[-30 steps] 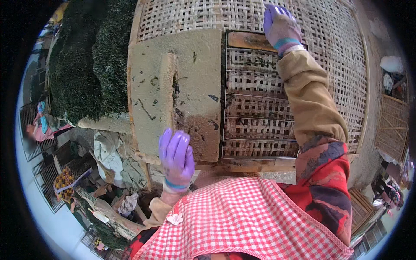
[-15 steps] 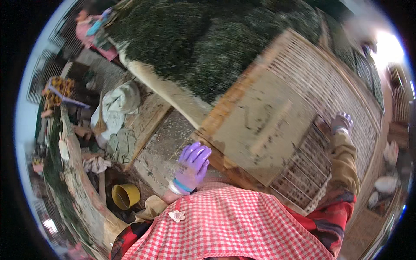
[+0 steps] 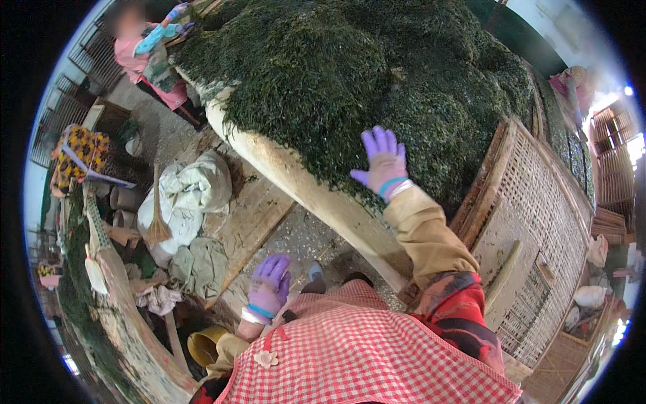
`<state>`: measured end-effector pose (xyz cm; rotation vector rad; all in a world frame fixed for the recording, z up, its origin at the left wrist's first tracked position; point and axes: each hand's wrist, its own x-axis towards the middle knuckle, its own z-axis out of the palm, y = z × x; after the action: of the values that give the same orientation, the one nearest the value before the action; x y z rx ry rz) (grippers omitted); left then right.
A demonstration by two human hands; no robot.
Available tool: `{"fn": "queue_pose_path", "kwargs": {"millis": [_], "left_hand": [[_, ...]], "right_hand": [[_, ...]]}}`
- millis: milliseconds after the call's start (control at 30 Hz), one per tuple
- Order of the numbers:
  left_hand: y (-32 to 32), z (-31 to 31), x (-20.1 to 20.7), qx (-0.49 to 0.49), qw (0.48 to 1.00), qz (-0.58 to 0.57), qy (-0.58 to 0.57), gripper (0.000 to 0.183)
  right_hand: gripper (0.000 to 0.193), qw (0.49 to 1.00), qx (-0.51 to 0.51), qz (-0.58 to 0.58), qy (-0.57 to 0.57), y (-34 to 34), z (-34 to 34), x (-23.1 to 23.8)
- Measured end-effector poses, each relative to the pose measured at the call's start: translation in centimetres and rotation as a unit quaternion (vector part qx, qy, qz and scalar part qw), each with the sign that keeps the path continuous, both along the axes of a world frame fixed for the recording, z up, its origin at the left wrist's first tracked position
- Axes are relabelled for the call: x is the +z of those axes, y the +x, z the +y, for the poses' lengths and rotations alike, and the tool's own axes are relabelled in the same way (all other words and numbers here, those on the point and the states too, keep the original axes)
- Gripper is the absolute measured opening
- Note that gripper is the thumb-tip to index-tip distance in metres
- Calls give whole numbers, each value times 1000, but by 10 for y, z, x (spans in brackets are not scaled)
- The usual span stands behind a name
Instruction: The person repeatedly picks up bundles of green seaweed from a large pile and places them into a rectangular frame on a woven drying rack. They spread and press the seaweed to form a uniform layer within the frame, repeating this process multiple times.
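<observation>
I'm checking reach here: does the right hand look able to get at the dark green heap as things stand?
Probably yes: the right hand is open, fingers spread, over the near edge of the dark green heap, and nothing visible stands between them. Whether they touch is unclear.

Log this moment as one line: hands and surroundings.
Right hand: open, at dark-green heap, contact unclear | Left hand: empty, near checked apron | Woven panel: right of heap

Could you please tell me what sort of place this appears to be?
It looks like an indoor workshop handling plant material, judging by the large heap of dark green strands, the woven lattice panel and the white sack.
</observation>
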<state>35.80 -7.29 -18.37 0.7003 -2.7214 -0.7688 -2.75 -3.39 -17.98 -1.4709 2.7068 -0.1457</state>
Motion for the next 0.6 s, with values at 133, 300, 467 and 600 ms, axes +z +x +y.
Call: {"fn": "queue_pose_path", "kwargs": {"millis": [133,300,467,600], "left_hand": [[4,-63,-11,44,999,-3,7,39],[-17,-121,-41,76,995,-49,41,37],[-72,-180,-28,-20,994,-58,96,32],[-71,-215,-18,-14,996,-52,66,32]], "right_hand": [[99,997,-35,-8,71,-16,-66,-60],[72,978,-197,-65,11,-107,-169,-139],[36,634,-180,-616,-431,-217,-189,-190],[44,481,-198,-687,-507,-148,-229,68]]}}
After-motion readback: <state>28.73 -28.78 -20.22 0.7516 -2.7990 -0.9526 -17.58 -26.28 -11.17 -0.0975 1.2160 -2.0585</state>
